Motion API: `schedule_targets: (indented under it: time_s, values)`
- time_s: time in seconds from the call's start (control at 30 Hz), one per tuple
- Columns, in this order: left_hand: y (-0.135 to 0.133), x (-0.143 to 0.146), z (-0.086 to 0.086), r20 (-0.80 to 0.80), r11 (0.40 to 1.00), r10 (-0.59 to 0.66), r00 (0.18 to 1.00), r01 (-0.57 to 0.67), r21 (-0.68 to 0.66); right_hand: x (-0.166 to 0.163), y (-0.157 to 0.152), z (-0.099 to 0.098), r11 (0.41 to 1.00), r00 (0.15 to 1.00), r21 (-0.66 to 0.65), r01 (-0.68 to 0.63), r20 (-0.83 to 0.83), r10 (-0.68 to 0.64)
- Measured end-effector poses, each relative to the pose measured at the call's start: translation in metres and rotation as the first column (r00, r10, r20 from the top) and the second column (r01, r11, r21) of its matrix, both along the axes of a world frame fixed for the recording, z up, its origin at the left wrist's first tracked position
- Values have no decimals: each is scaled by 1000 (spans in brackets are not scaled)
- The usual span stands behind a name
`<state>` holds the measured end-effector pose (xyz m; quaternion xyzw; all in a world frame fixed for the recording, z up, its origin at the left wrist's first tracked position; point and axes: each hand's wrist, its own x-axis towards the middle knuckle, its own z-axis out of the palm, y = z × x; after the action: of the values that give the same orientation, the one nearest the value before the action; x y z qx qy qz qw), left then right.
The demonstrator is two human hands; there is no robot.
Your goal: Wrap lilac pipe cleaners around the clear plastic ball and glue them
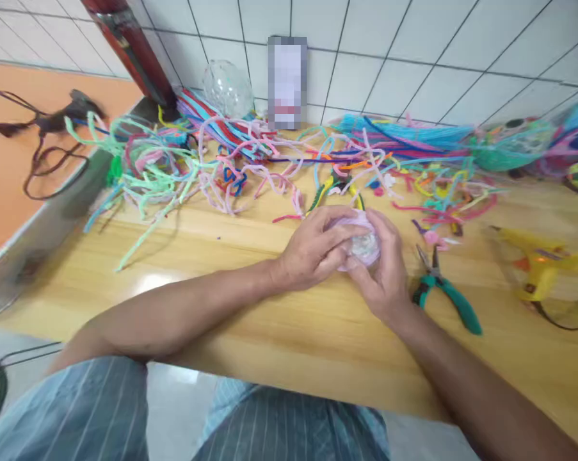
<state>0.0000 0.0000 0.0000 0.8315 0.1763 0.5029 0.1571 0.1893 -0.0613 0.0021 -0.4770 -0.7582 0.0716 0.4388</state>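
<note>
Left hand (312, 253) and right hand (387, 272) were both closed around a wrapped ball (364, 242), a clear shell under lilac pipe cleaner, held low over the wooden table (250, 320). Judged light, with soft fuzzy wrap over a thin, crushable shell; best cupped by its sides. Teal pliers (445, 294) lay at 3 o'clock, a glue gun (543, 262) beyond, and loose pipe cleaners (250, 160) from 10 to 2 o'clock, below a white tiled wall (413, 45).

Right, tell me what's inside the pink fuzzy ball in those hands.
Inside the pink fuzzy ball a clear shiny centre shows. The left hand and right hand cover the rest.
</note>
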Motion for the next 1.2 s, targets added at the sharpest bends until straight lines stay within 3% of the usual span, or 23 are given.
schedule_targets:
  time_s: [1.2]
  values:
    - [1, 0, -3, 5, 999, -16, 1000, 17, -42, 2, 0, -1, 999, 999, -4, 32, 31, -32]
